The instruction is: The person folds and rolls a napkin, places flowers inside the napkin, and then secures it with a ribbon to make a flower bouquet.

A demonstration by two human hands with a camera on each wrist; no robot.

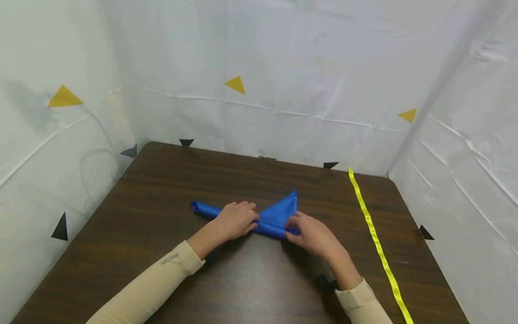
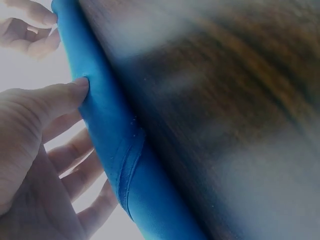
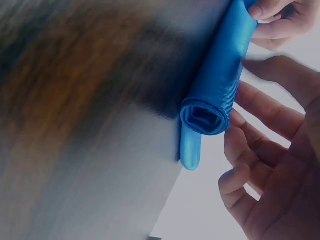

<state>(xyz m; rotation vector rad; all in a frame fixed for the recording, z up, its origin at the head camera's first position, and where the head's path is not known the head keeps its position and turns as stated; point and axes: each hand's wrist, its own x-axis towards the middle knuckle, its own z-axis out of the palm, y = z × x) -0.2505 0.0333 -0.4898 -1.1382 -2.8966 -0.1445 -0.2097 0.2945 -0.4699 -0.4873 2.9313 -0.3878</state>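
Observation:
A shiny blue cloth [image 1: 279,216] lies across the middle of the table, rolled into a tube, with one triangular flap pointing to the far side. My left hand [image 1: 238,219] pinches the roll near its middle; in the left wrist view its thumb [image 2: 65,100] presses the near side while the other fingers pass behind. At the right end, my right hand [image 1: 313,233] holds the roll between thumb and fingers. The right wrist view shows the roll's spiral open end [image 3: 205,120] beside curled fingers [image 3: 245,145]. A thinner blue end [image 3: 190,150] sticks out beneath it.
A yellow strip [image 1: 376,238] runs down the right side of the brown wooden table [image 1: 162,180]. White sheeting [image 1: 283,58] with yellow and black triangles encloses the table's back and sides. A small dark object [image 1: 325,283] shows beside the right forearm.

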